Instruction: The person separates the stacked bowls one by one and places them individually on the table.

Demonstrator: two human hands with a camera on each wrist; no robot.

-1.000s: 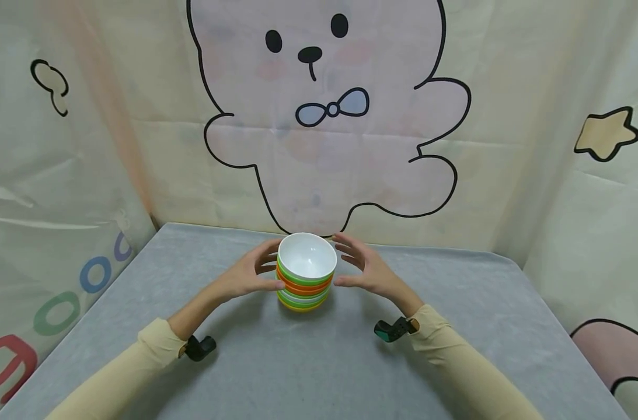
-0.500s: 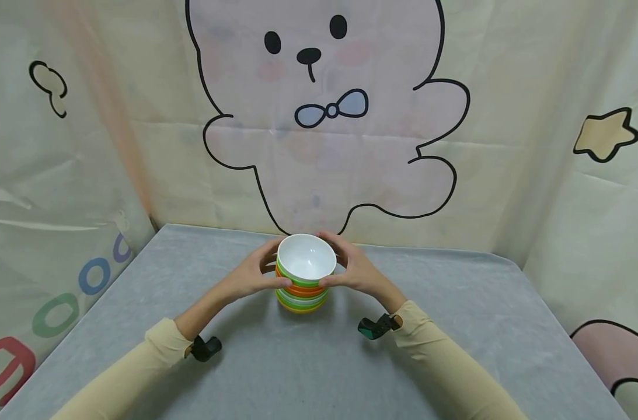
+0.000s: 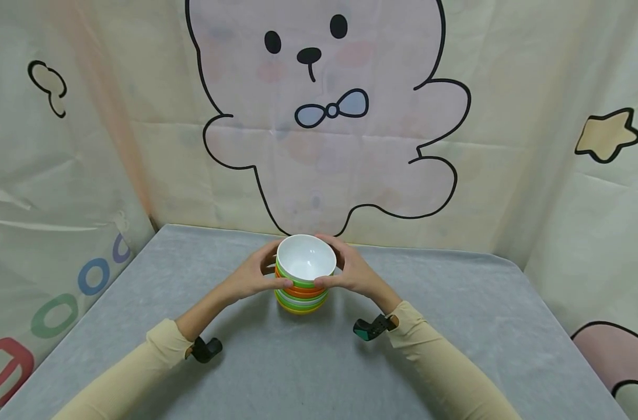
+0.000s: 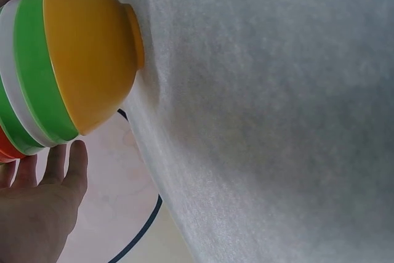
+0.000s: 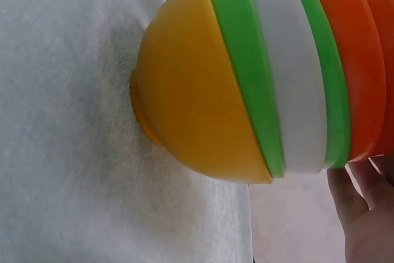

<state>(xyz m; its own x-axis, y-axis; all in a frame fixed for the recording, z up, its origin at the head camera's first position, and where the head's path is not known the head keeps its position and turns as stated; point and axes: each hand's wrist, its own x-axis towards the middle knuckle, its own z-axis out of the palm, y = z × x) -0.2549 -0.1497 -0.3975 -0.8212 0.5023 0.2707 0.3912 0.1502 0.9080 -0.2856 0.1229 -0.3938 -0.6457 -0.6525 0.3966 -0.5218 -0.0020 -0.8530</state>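
Observation:
A stack of several small bowls [image 3: 306, 256] stands upright on the grey-covered table, a white bowl on top. Below it come green, orange, green, white and green bands, and the lowest is a yellow-orange bowl [image 5: 191, 90], its foot at the cloth. My left hand [image 3: 247, 275] holds the stack's upper part from the left, thumb in front and fingers round the side. From the right, my right hand [image 3: 356, 274] grips it likewise, its thumb on the front near an orange bowl. The far fingertips are partly hidden behind the bowls in the head view.
The grey tablecloth [image 3: 297, 373] spreads around the stack. Close behind the stack rises a pale curtain [image 3: 319, 181] with a cartoon bear, and printed curtains flank both sides. A small dark device sits at each wrist.
My right hand has moved left from beside the stack onto it. My left thumb has slid slightly inward onto the bowls' front. The stack has stayed about where it was.

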